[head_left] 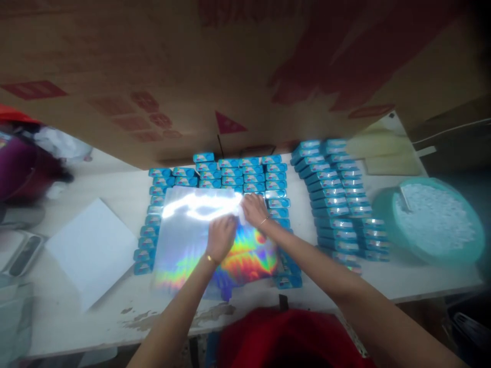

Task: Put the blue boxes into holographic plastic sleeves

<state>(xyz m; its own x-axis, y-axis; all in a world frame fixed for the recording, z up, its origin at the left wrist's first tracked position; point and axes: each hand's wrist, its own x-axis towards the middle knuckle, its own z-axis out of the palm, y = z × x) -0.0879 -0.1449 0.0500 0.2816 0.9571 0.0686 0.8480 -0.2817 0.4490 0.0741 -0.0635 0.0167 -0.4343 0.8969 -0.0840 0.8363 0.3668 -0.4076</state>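
Red cloth (284, 340) sits at the bottom edge, nearest the camera. Behind everything rises a huge brown carton (172, 122) with red print. Below it spans a white table (95, 335), stained brown near its front. Mid-table lies a shiny rainbow sheet (180, 250); a turquoise tub (387, 225) stands right. The left hand (221, 237) and right hand (253, 208) curl their fingers at the sheet, grip unclear. Small blue packets (232, 172) surround it in rows.

This looks like a workshop — blue packs (329, 199) in rows, a stained table (111, 317), a big carton (161, 71).
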